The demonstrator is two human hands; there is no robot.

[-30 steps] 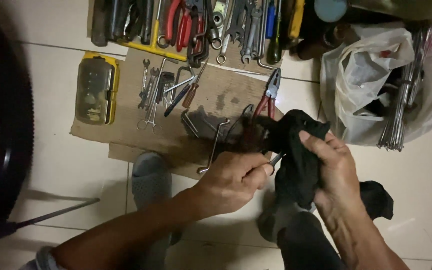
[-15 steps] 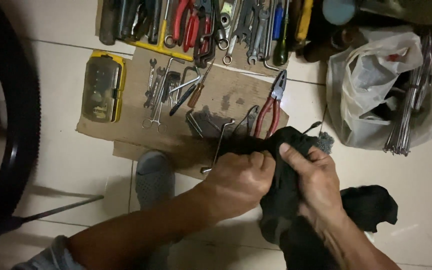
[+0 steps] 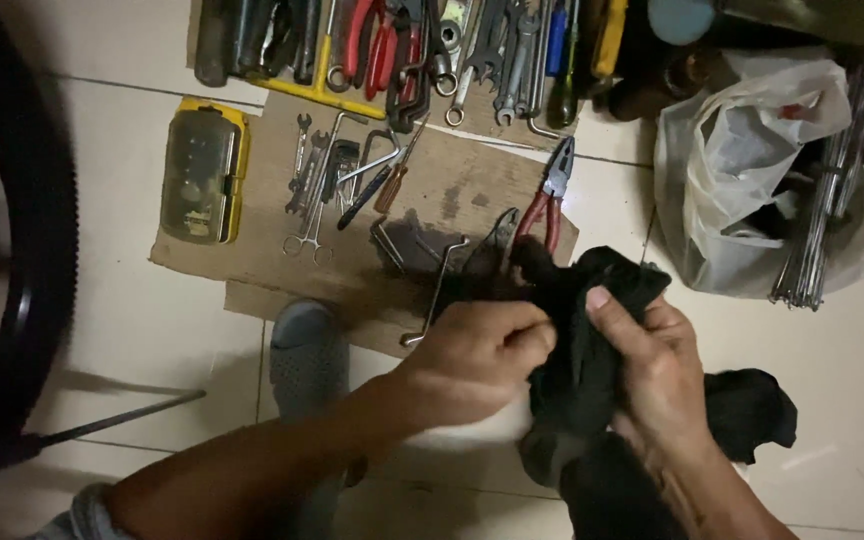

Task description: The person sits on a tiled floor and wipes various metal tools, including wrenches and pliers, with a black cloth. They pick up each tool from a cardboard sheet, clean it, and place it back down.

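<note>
A black cloth [image 3: 592, 350] is bunched between both my hands over the tiled floor. My left hand [image 3: 472, 360] has its fingers closed into the cloth from the left side. My right hand [image 3: 652, 370] grips the cloth from the right, thumb on top. Whatever is inside the cloth is hidden. Just beyond my hands, red-handled pliers [image 3: 544, 205] and a bent metal rod tool [image 3: 434, 290] lie on a sheet of cardboard [image 3: 252, 270].
Wrenches and screwdrivers [image 3: 342, 180] are spread on the cardboard, beside a yellow bit case [image 3: 202, 172]. More tools [image 3: 422, 45] lie at the top. A white plastic bag [image 3: 742, 170] with metal spokes [image 3: 822, 190] sits right. A bicycle tyre [image 3: 22, 280] curves at left. A grey shoe [image 3: 307, 360] is underneath.
A small metal piece visible at the cloth a second ago is now covered. My hands have closed tighter together on the cloth and shifted slightly.
</note>
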